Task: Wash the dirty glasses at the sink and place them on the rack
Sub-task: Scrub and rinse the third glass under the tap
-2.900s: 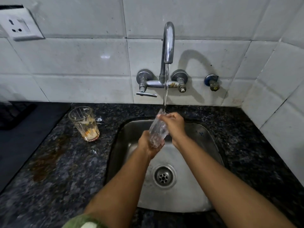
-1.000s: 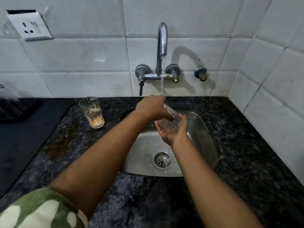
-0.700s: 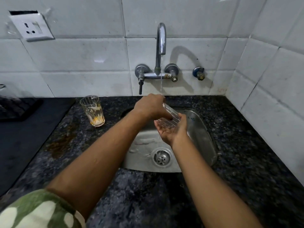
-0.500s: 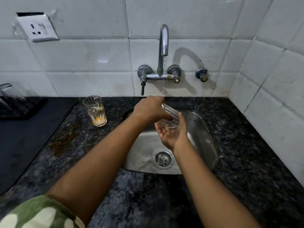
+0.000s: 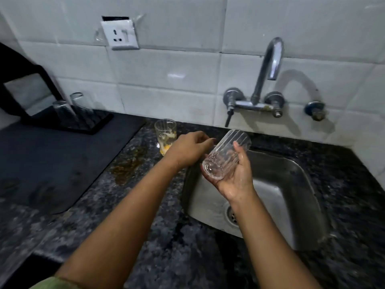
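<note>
My right hand (image 5: pixel 237 184) holds a clear ribbed glass (image 5: pixel 225 157), which lies tilted in the palm with my thumb across it, above the left edge of the steel sink (image 5: pixel 291 195). My left hand (image 5: pixel 187 149) hovers just left of that glass, fingers loosely curled, gripping nothing. Behind my left hand a dirty glass (image 5: pixel 164 132) with orange residue stands on the counter. At the far left a black rack (image 5: pixel 83 126) carries two upturned glasses (image 5: pixel 62 111).
The wall tap (image 5: pixel 268 65) over the sink shows no running water. A dark mat (image 5: pixel 52 159) covers the counter under the rack. A brownish spill (image 5: pixel 127 167) lies on the granite beside the mat. A socket (image 5: pixel 120 34) sits on the tiled wall.
The water stream has stopped. My left hand has let go of the clear glass, which now rests in my right hand alone. The view has swung left, showing the rack.
</note>
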